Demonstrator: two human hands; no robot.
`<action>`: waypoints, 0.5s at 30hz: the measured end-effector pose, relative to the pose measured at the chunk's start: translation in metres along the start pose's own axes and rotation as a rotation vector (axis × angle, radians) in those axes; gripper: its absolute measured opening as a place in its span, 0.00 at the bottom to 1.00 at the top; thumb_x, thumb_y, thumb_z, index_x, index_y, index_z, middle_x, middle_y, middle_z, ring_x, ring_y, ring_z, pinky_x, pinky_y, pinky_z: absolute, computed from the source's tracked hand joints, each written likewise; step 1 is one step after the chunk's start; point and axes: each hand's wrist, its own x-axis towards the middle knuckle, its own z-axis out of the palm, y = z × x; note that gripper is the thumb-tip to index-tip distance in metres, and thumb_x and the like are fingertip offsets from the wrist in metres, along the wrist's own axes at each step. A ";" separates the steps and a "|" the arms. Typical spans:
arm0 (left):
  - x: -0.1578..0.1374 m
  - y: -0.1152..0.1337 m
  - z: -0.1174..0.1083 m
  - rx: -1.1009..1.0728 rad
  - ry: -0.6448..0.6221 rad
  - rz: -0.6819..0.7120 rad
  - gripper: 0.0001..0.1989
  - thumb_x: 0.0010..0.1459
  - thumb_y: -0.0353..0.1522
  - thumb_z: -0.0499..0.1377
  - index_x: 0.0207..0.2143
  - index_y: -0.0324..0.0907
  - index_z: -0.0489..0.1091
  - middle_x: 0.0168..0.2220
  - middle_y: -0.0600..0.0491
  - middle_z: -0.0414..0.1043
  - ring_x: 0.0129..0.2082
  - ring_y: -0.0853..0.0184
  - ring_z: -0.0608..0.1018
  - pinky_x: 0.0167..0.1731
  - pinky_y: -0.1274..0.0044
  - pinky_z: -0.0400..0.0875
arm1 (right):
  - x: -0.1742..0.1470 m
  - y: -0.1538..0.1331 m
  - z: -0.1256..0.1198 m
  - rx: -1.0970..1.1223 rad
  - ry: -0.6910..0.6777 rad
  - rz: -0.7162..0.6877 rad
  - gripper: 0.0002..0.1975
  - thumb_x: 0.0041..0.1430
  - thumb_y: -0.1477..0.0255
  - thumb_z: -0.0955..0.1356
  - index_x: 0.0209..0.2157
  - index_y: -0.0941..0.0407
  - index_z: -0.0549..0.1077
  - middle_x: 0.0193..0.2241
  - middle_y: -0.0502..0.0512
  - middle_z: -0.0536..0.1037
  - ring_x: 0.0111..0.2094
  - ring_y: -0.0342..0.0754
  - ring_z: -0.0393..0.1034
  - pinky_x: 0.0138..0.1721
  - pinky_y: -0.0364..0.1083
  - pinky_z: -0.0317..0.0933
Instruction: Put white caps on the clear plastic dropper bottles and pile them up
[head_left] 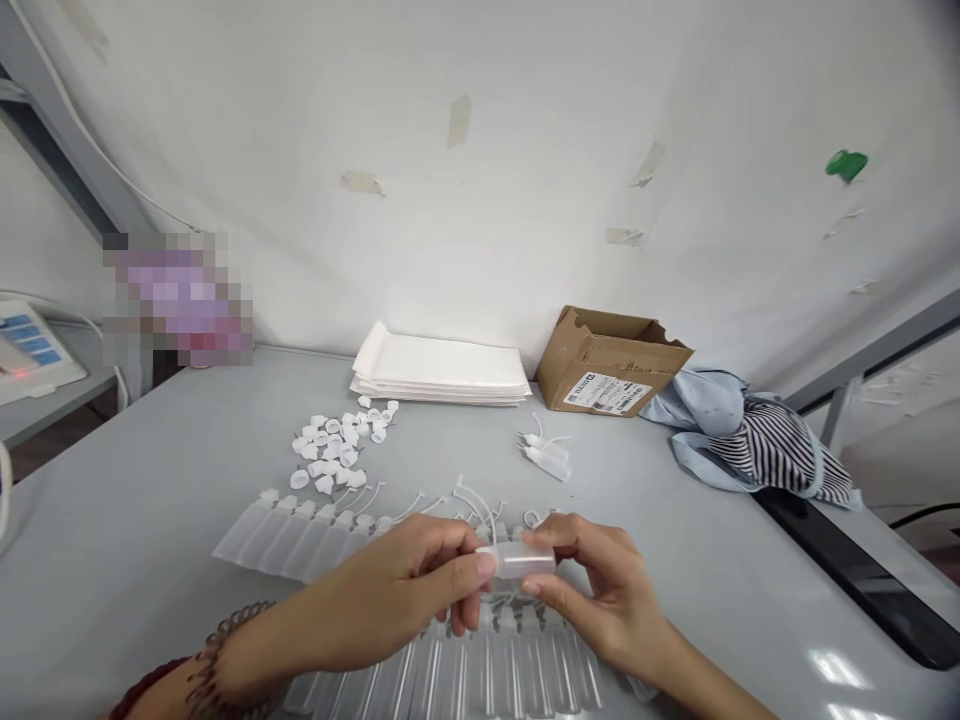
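Note:
A small translucent plastic squeeze bottle [529, 559] lies sideways between my two hands, above a row of like bottles. My left hand [427, 575] is closed around its neck end, with thumb and fingers covering the tip. The fingers of my right hand [592, 575] pinch the bottle's base end from above and below. A thin white strap [489, 515] rises near the neck. Below my hands lie several bottles side by side [450, 675]. Another row of bottles [300, 530] with strap pieces runs behind my left hand. Loose white caps [334, 440] are heaped at the back left.
Two bottles with needle tips [551, 455] lie apart at the back. White padded envelopes [442, 365] are stacked by the wall beside an open cardboard box [611, 365]. On the right are a striped cloth bundle [780, 440] and a long black object [862, 580].

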 end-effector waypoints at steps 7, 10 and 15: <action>0.004 -0.009 0.002 -0.046 0.008 0.017 0.18 0.63 0.41 0.49 0.27 0.39 0.67 0.23 0.56 0.70 0.25 0.70 0.72 0.28 0.79 0.64 | 0.004 -0.002 0.001 0.013 0.008 0.026 0.07 0.54 0.68 0.71 0.34 0.57 0.75 0.18 0.48 0.71 0.19 0.41 0.64 0.21 0.41 0.61; 0.005 -0.008 0.003 0.002 0.014 0.030 0.18 0.64 0.39 0.48 0.25 0.39 0.67 0.24 0.55 0.71 0.25 0.71 0.72 0.28 0.80 0.65 | 0.006 -0.002 0.002 0.100 0.000 0.159 0.08 0.52 0.67 0.72 0.32 0.57 0.75 0.14 0.43 0.65 0.14 0.39 0.60 0.17 0.39 0.57; 0.004 -0.010 0.008 0.270 0.134 0.092 0.19 0.65 0.37 0.45 0.25 0.40 0.65 0.24 0.56 0.69 0.26 0.70 0.71 0.28 0.79 0.64 | 0.007 0.000 0.004 0.252 -0.030 0.359 0.11 0.50 0.65 0.73 0.30 0.59 0.74 0.11 0.41 0.62 0.11 0.37 0.58 0.15 0.38 0.54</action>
